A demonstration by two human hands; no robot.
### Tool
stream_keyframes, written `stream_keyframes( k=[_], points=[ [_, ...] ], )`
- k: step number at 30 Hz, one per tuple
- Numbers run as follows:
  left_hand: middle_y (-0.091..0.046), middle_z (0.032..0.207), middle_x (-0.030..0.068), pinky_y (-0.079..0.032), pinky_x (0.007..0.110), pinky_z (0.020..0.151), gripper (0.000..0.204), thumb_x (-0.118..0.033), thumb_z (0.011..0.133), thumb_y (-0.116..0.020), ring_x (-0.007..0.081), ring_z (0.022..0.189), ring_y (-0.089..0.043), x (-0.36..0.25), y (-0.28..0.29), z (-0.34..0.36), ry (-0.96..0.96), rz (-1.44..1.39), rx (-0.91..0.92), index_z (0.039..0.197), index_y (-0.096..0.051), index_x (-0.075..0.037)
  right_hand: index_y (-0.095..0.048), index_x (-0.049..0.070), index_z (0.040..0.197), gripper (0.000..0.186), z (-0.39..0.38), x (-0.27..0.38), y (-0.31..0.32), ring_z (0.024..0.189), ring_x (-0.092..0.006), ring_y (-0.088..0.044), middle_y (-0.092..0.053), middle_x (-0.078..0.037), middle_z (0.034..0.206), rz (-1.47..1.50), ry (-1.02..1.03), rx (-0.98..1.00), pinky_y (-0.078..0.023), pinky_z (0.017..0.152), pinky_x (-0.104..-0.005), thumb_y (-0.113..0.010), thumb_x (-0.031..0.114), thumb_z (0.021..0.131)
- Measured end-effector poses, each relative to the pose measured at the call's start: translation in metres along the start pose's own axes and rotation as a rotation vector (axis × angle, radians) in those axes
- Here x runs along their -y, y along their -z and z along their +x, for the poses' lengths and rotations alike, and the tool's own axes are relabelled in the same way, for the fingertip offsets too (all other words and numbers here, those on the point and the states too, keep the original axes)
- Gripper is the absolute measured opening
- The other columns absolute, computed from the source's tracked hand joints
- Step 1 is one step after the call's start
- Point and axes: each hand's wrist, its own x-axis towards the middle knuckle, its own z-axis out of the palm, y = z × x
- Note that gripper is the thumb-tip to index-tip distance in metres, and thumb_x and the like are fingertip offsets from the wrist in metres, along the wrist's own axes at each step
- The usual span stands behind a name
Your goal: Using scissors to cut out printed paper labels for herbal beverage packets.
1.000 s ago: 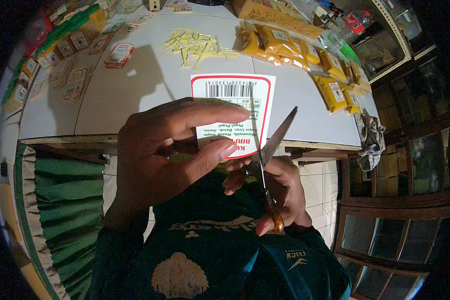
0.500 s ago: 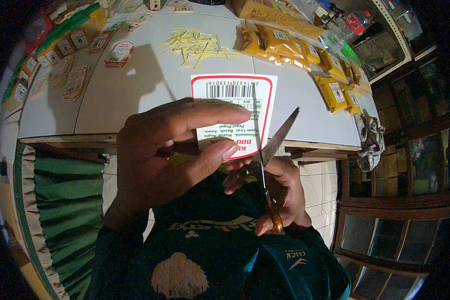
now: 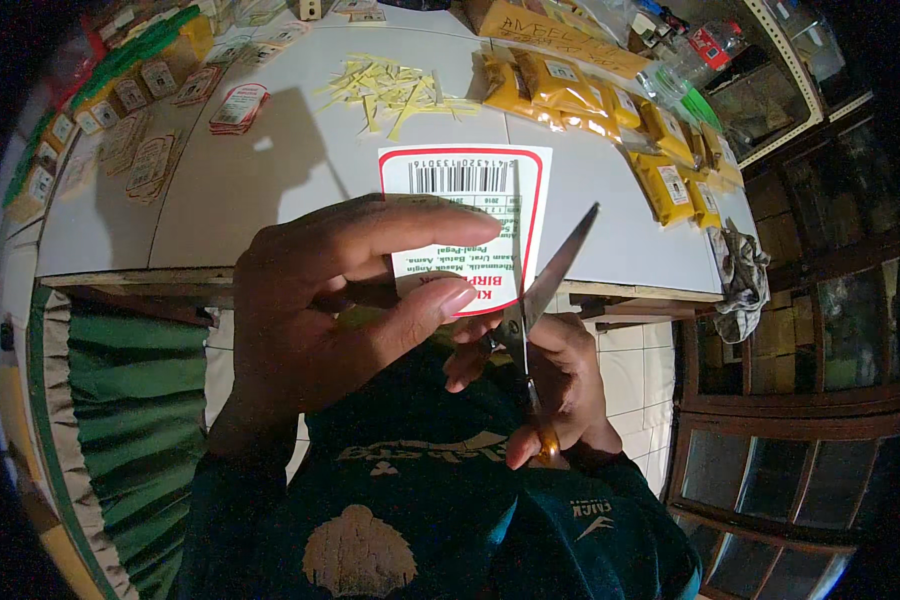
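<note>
Between the thumb and fingers of my left hand [image 3: 345, 290] is a white paper label [image 3: 470, 180] with a red border, a barcode and green print, held upside down to me. My right hand [image 3: 565, 385] grips a pair of scissors [image 3: 560, 270] by amber-coloured handles. The scissor blades are spread apart at the label's right edge, one pointing up to the right and the other running up along or behind the paper. Part of the lower blade and the label's lower left are hidden by the paper and my fingers.
Thin yellow paper strips [image 3: 385, 90] lie in a pile on the white table [image 3: 270, 200]. Stacks of cut labels [image 3: 238, 108] sit to the left. Yellow packets [image 3: 560, 85] crowd the right, near a plastic bottle [image 3: 705, 50] and a cloth [image 3: 742, 285].
The label and scissors have shifted very slightly, with the scissor blade tip a little higher. My hands keep nearly the same hold.
</note>
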Motion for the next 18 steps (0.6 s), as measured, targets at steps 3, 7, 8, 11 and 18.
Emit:
stream_keyframes(
  k=[3, 7, 8, 11, 18],
  points=[
    [-0.068, 0.102, 0.0154, -0.057, 0.029, 0.077, 0.029, 0.005, 0.081, -0.066, 0.0199, 0.092, -0.068, 0.0, 0.0, 0.0, 0.002, -0.029, -0.006, 0.109, -0.064, 0.0, -0.055, -0.003, 0.119, 0.083, 0.0, 0.0, 0.0, 0.089, -0.0199, -0.066, -0.066, -0.011, 0.098, 0.017, -0.02, 0.011, -0.05, 0.082, -0.0312, -0.092, 0.036, 0.056],
    [-0.068, 0.102, 0.0157, -0.057, 0.029, 0.076, 0.03, 0.006, 0.08, -0.066, 0.0198, 0.09, -0.069, 0.001, -0.002, 0.0, 0.009, -0.055, -0.006, 0.11, -0.064, 0.0, -0.054, -0.003, 0.121, 0.085, 0.0, -0.005, 0.003, 0.089, -0.0195, -0.066, -0.066, -0.01, 0.098, 0.027, 0.021, 0.015, -0.051, 0.082, -0.0313, -0.093, 0.036, 0.055],
    [-0.068, 0.101, 0.0161, -0.058, 0.029, 0.076, 0.031, 0.006, 0.08, -0.067, 0.02, 0.09, -0.069, 0.0, -0.002, 0.0, -0.027, -0.032, 0.004, 0.11, -0.063, 0.0, -0.054, -0.003, 0.121, 0.085, 0.0, -0.005, 0.002, 0.089, -0.0195, -0.066, -0.066, -0.01, 0.098, 0.027, 0.021, 0.017, -0.051, 0.082, -0.0313, -0.093, 0.036, 0.055],
    [-0.067, 0.101, 0.0171, -0.058, 0.029, 0.074, 0.031, 0.006, 0.08, -0.067, 0.0208, 0.088, -0.069, 0.004, 0.0, 0.0, -0.055, 0.009, 0.03, 0.111, -0.063, 0.0, -0.055, -0.003, 0.121, 0.087, 0.0, -0.005, 0.003, 0.089, -0.019, -0.066, -0.066, -0.01, 0.098, 0.043, 0.038, 0.017, -0.05, 0.082, -0.031, -0.093, 0.037, 0.054],
    [-0.066, 0.102, 0.0175, -0.059, 0.029, 0.074, 0.033, 0.006, 0.079, -0.067, 0.0216, 0.087, -0.069, -0.003, 0.003, -0.001, -0.028, 0.061, 0.049, 0.112, -0.063, -0.001, -0.055, -0.003, 0.12, 0.087, 0.0, 0.0, 0.001, 0.088, -0.0178, -0.066, -0.066, -0.009, 0.097, -0.025, 0.003, 0.034, -0.051, 0.081, -0.0298, -0.093, 0.038, 0.054]
  ],
)
